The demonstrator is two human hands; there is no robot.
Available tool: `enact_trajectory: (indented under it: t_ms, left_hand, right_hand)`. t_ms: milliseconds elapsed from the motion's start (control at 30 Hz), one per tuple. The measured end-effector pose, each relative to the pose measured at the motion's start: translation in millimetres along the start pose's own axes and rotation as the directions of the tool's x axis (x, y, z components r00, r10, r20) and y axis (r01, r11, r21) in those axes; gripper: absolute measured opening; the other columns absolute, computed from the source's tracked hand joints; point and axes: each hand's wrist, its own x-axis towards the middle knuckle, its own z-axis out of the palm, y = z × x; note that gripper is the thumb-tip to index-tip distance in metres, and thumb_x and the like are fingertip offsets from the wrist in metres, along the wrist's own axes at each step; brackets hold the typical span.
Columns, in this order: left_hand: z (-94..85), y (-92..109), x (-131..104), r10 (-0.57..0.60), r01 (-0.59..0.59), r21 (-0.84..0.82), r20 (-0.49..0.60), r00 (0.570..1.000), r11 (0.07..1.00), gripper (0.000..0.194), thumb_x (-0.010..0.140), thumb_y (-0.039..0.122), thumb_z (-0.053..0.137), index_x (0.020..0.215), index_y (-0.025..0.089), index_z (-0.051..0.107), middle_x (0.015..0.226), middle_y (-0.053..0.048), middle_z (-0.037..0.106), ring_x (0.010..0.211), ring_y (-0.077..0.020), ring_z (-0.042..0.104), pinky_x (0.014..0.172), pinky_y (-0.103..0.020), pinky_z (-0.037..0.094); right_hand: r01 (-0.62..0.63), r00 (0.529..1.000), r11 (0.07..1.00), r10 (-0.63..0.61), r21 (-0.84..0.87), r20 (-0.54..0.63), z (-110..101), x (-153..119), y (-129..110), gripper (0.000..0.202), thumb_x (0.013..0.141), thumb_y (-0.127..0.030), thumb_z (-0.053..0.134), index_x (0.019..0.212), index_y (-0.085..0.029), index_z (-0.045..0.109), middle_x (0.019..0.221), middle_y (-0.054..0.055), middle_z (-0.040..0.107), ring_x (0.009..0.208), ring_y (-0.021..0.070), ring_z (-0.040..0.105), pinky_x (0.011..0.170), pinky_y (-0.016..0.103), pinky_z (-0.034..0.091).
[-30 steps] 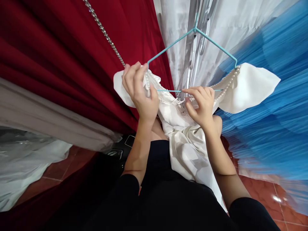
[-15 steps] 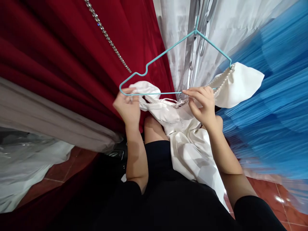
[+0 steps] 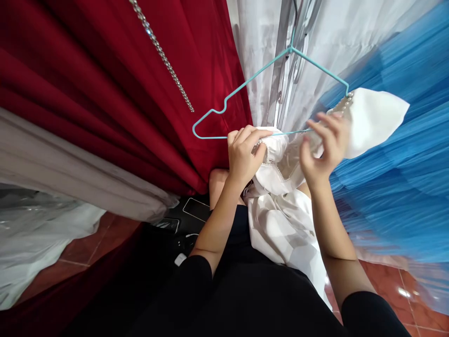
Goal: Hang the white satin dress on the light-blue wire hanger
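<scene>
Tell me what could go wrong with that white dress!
Only one shoulder of the white dress is on the hanger. The other end is bare, so the dress might slip off. The pearl trim sits close to the left hand, so a finger might snag it. The bottom of the dress hangs loosely, so it could get creased.

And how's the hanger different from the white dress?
The hanger is turquoise; the white dress isn't. The hanger is a thin, plain frame; the dress is wide cloth with pearly beads. The hanger looks stiff; the dress falls in soft folds. Both have curves.
</scene>
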Motion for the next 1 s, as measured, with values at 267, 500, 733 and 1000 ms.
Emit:
enact_trajectory:
  t_ms: [267,500,733,1000]
  left_hand:
    - [1.7,-7.4,-0.1,-0.013,0.015,0.037,-0.069,0.998,0.999,0.020,0.093,0.012,0.066,0.097,0.026,0.079,0.092,-0.003,0.071,0.092,-0.0266,0.067,0.106,-0.048,0.042]
    - [-17.3,-13.6,6.3,0.054,-0.053,0.037,-0.011,0.998,0.998,0.023,0.093,0.009,0.065,0.098,0.026,0.079,0.091,-0.001,0.069,0.088,-0.0229,0.066,0.102,-0.044,0.043]
    - [-13.0,-6.8,2.6,0.042,-0.042,-0.002,0.070,0.997,0.999,0.030,0.098,0.005,0.059,0.105,0.027,0.079,0.099,-0.001,0.073,0.096,-0.0226,0.069,0.104,-0.042,0.044]
    - [1.7,-1.3,3.1,0.006,-0.001,-0.059,0.085,0.996,0.998,0.035,0.097,0.003,0.057,0.109,0.027,0.080,0.106,-0.002,0.075,0.104,-0.0241,0.071,0.108,-0.043,0.046]
  right_hand:
    - [0.004,0.985,1.000,-0.003,0.008,-0.172,-18.8,50.5,65.6,0.028,0.111,-0.037,0.055,0.121,-0.027,0.079,0.115,0.011,0.082,0.105,0.0277,0.076,0.101,0.050,0.059]
    - [-0.232,0.938,0.968,0.248,0.096,-0.242,-43.6,70.7,98.4,0.013,0.106,-0.026,0.060,0.102,-0.025,0.072,0.095,0.006,0.071,0.081,0.0193,0.065,0.076,0.038,0.051]
    - [-0.315,0.860,0.933,0.359,0.176,-0.363,-51.9,7.5,124.7,0.018,0.095,-0.045,0.075,0.089,-0.029,0.071,0.081,0.005,0.072,0.070,0.0206,0.063,0.067,0.041,0.051]
    - [0.118,0.975,0.993,-0.120,0.020,0.189,-44.4,-18.1,5.2,0.020,0.094,-0.030,0.070,0.111,-0.035,0.078,0.128,0.005,0.075,0.132,0.0318,0.072,0.114,0.062,0.059]
